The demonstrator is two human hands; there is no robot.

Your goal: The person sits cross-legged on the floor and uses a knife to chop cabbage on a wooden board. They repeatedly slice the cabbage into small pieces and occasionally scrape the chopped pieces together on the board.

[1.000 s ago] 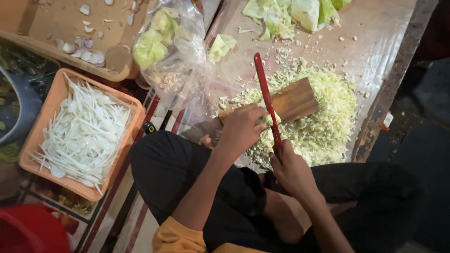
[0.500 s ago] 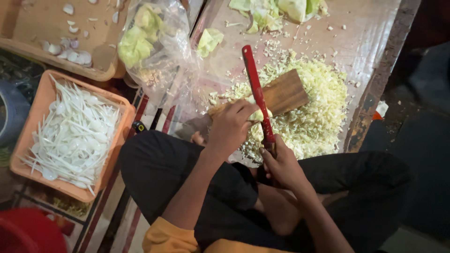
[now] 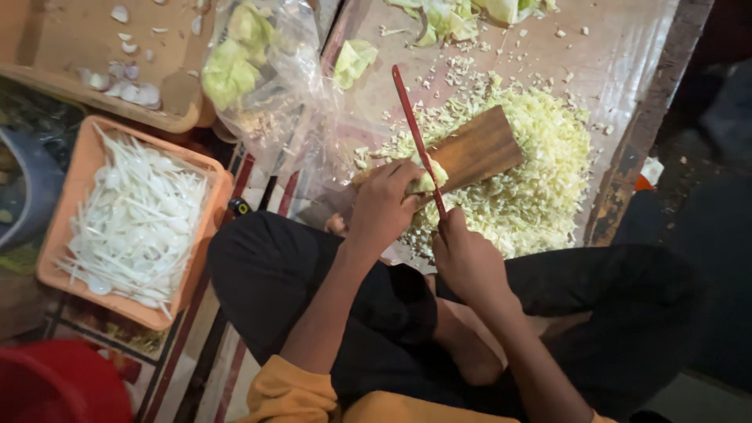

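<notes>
Compared with moment before: knife (image 3: 416, 137) stands steeper over board, tip further up and away, left hand (image 3: 385, 205) nearly same place on cabbage piece (image 3: 424, 182). Judged: chopping goes on, blade between strokes.

Left hand closed over cabbage piece, pressing it on wooden board (image 3: 476, 149). Right hand (image 3: 468, 258) closed around knife handle.

Knife long axis runs from right hand up toward far-left; red blade tip points away from person. Board lies on shredded cabbage heap (image 3: 540, 176) on desk (image 3: 627, 55).
</notes>
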